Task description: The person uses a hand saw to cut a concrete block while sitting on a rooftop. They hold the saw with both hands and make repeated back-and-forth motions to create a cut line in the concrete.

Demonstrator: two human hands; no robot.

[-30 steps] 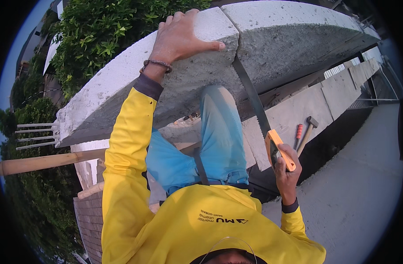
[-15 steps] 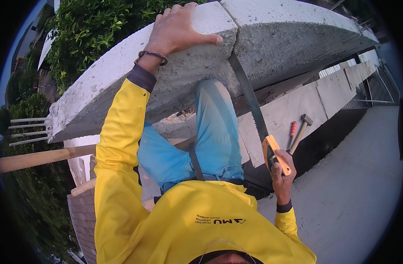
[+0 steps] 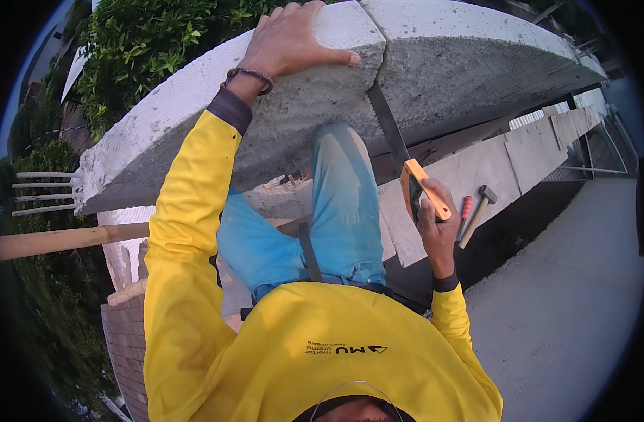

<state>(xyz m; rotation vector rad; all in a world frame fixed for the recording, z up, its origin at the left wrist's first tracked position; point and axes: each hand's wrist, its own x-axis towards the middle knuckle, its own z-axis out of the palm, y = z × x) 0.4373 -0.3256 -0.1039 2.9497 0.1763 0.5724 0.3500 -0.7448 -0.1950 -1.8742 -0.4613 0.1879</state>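
Observation:
My right hand (image 3: 434, 219) is wrapped round the orange-and-black handle of a handsaw (image 3: 391, 126). The saw's toothed blade runs up into a narrow slit in a thick, pale, rough-faced concrete slab (image 3: 463, 70); its far end is hidden there. Left of the slit, my left hand (image 3: 288, 43) lies over the slab's upper edge, thumb stretched toward the slit and fingers over the top. My raised knee in blue trousers (image 3: 339, 165) is against or just below the slab's near face; contact cannot be made out.
A hammer (image 3: 479, 214) and a red-handled tool (image 3: 465, 209) lie on a lower pale ledge (image 3: 526, 158) at the right. Several bars (image 3: 46, 186) stick out of the slab's left end. A wooden pole (image 3: 76, 240) crosses at the left. Leafy bushes (image 3: 153, 56) grow behind.
My right hand has pushed the saw up and away from me, so less of the blade shows below the slab. The left hand stays on the slab.

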